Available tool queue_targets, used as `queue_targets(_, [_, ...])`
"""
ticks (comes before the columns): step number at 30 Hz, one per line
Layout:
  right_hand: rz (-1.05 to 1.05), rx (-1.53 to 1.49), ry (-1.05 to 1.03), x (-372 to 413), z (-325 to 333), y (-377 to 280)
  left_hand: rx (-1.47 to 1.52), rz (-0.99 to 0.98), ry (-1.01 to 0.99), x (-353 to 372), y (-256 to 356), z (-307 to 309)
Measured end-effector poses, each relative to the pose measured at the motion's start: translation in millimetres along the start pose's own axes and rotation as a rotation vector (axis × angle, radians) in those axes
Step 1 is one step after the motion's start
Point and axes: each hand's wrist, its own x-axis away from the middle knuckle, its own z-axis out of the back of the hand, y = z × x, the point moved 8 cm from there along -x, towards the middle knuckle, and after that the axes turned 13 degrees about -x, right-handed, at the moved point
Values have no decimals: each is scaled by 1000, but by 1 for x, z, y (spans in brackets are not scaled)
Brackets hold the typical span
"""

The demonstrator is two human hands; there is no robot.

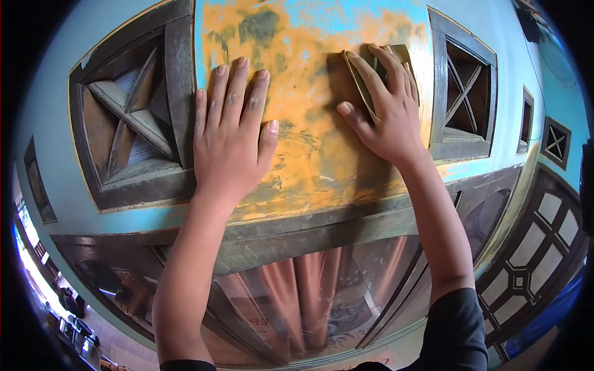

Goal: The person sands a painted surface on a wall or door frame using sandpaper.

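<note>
In the head view, a wall panel (303,111) is covered with patchy orange-yellow and dark smudges, with blue paint showing near its top. My left hand (230,139) lies flat against its left part, fingers stretched upward and holding nothing. On the right side, my right hand (395,117) presses a folded sheet of sandpaper (401,52) to the surface. The sheet is olive-brown, with its edges showing around the fingers. Its face against the wall is hidden. Pale dust marks the left fingers.
Dark wooden vents with crossed slats flank the panel, one at left (133,117) and one at right (464,93). Below runs a wooden beam (309,232) above a glass pane with reddish-brown curtains (309,297). A dark lattice door or window (526,260) stands at far right.
</note>
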Motion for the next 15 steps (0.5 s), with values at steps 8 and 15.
queue_targets(8, [71,-36,-1,0,-5,-7,-19,-6,10,0,-1,0])
queue_targets(15, [233,-107,-336,26,-30,-54,-9,-4,13,0,-1,0])
